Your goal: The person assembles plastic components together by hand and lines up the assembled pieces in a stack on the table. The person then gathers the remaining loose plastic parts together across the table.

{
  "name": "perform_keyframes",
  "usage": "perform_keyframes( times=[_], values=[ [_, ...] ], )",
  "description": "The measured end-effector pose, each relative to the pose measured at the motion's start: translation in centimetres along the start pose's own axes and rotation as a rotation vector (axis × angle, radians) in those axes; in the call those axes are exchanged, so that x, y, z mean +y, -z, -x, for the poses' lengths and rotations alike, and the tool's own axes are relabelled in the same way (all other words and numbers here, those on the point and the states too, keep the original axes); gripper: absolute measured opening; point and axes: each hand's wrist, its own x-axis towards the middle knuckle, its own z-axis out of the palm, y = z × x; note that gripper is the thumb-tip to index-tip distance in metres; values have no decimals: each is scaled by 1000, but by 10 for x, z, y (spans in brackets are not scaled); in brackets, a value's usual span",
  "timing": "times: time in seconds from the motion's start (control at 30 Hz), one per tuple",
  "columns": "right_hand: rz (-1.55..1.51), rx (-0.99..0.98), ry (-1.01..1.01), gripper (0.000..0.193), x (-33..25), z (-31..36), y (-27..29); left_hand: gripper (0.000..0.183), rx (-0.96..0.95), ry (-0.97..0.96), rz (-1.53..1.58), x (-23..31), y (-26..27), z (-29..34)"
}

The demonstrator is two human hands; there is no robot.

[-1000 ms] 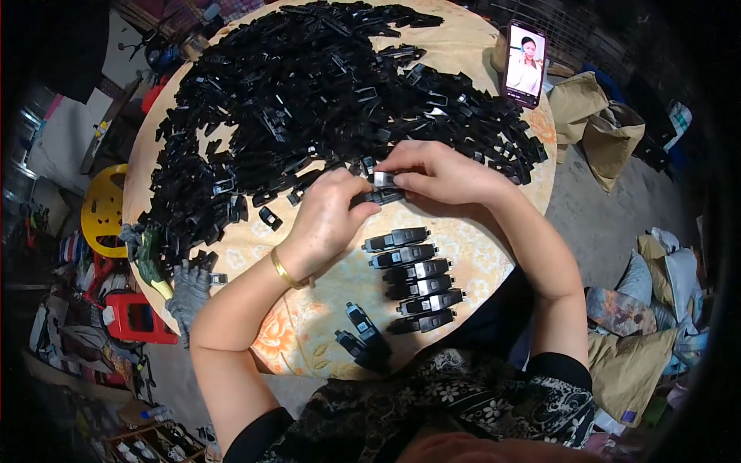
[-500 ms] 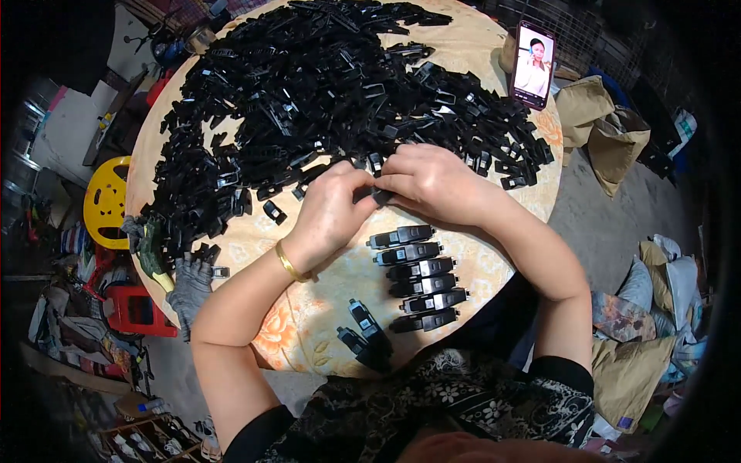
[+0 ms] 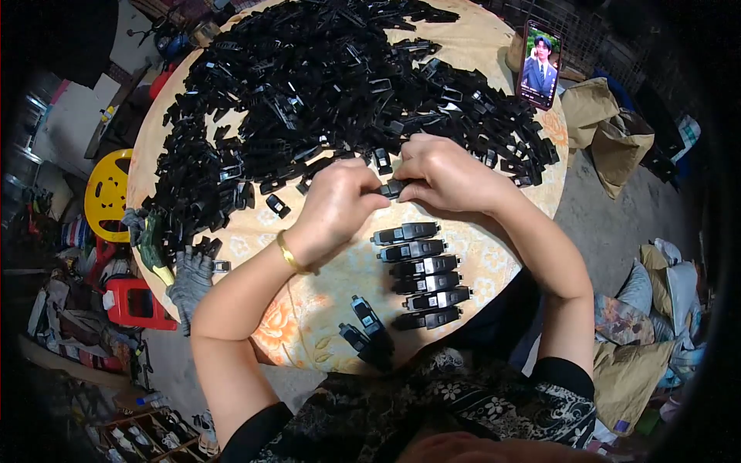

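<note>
While both hands work over the near edge of the pile, one small black piece (image 3: 391,189) sits between them, just above the cloth. Left hand (image 3: 336,201) pinches its left end, thumb and fingers drawn in; right hand (image 3: 448,176) pinches the right end the same way. Writing: phone (image 3: 540,65), one, upright at the table's far right, screen lit, with tiny text along its lower part, too small to read at this scale. One purple label (image 3: 622,425) on the lower brown sack (image 3: 631,382).

Counts: six black units (image 3: 424,266) in a stacked row on the near side of the table, lying crosswise, some with silvery patches. Two more units (image 3: 367,316) left of the row, slanted, side by side, near ends in shadow. One loose part (image 3: 277,205) just off the pile, left of the left hand. Pile of black parts (image 3: 301,100) covers much of the far half, pieces overlapping. One yellow stool (image 3: 106,197) and one red stool (image 3: 139,302) on the floor at left. One grey glove (image 3: 191,282) at the table's left edge. One gold bangle (image 3: 289,253), left wrist. Round table, floral tablecloth (image 3: 478,239).
</note>
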Motion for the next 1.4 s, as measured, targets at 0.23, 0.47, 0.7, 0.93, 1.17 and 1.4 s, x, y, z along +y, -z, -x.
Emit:
perform_keyframes(
  times=[0.23,0.47,0.7,0.93,1.17,1.4],
  values=[
    [-435,-325,-221,21,-2,5,7,26,-460,20,118,6,34,-9],
    [83,67,137,47,-9,-20,-27,36,88,58,-497,-58,80,-16],
    [238,61,133,26,4,-21,-36,25,106,-13,-603,-47,55,-24],
    [182,418,121,26,-2,-14,-26,22,309,-109,-248,-32,46,-24],
    [119,52,-85,24,-2,4,5,39,-331,220,301,7,34,-9],
    [161,78,-158,25,0,7,8,42,-162,388,782,-9,26,-15]
  ],
)
